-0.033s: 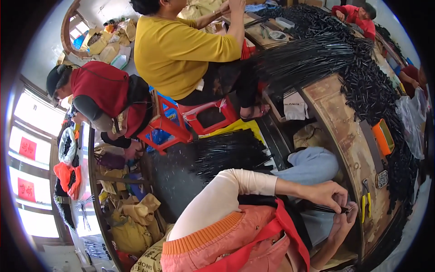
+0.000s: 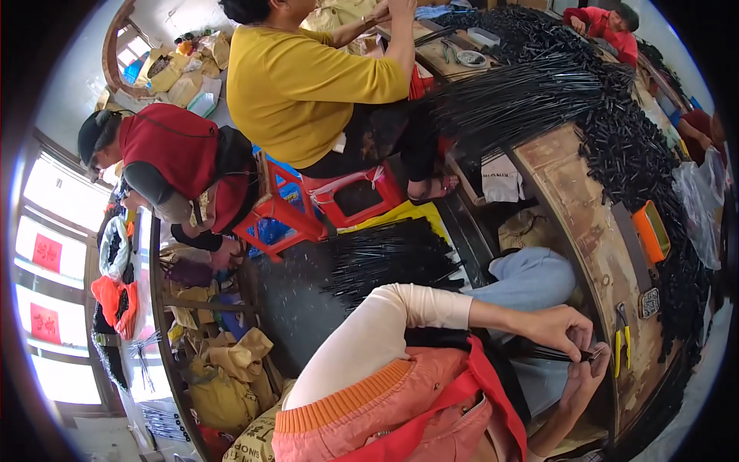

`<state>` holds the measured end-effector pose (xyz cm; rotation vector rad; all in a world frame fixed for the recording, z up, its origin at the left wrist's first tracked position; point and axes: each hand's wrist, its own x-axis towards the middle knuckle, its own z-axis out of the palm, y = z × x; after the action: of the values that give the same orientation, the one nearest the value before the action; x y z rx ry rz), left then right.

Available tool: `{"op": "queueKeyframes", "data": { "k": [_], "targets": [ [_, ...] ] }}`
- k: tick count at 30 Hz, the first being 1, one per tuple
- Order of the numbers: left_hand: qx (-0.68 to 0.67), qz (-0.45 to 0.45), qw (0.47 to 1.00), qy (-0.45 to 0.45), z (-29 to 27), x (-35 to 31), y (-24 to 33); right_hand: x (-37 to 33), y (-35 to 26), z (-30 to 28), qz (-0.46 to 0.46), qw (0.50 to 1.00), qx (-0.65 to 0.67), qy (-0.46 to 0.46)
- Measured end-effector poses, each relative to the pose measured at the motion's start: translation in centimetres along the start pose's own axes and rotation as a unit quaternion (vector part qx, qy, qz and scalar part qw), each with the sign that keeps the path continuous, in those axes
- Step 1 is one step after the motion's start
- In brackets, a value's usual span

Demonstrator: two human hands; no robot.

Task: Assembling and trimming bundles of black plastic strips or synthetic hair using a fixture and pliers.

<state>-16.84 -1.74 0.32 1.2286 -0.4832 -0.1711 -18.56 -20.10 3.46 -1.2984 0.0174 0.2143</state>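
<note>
In front of me, a bundle of thin black strips [image 2: 543, 353] runs between my two hands above my lap. My left hand [image 2: 556, 329], at the end of a cream sleeve, is closed in a pinch over the bundle's end. Just below it, my right hand [image 2: 586, 376] is closed with its fingertips at the same end, touching the strips. A fine pale strand shows at the right fingertips, too small to make out. Part of the bundle lies hidden behind my left hand and clothing.
A worn wooden table [image 2: 570, 200] on the right bears yellow-handled pliers [image 2: 622, 343], an orange container [image 2: 651, 232] and heaps of short black pieces [image 2: 627, 154]. Long black rods [image 2: 396, 254] lie on the floor. Red stools [image 2: 354, 196] and several co-workers are nearby.
</note>
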Motion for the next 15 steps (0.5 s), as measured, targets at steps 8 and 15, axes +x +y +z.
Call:
{"op": "queueKeyframes", "data": {
  "k": [8,15],
  "targets": [
    [-0.047,-0.036,0.996,-0.062,-1.1,0.5,0.6,1.7,-0.7,-0.9,0.014,0.981,-0.021,-0.193],
    [-0.007,-0.009,0.999,0.036,-1.3,-1.6,1.4,0.8,1.8,1.2,-0.079,0.982,0.025,-0.167]
  ]
}}
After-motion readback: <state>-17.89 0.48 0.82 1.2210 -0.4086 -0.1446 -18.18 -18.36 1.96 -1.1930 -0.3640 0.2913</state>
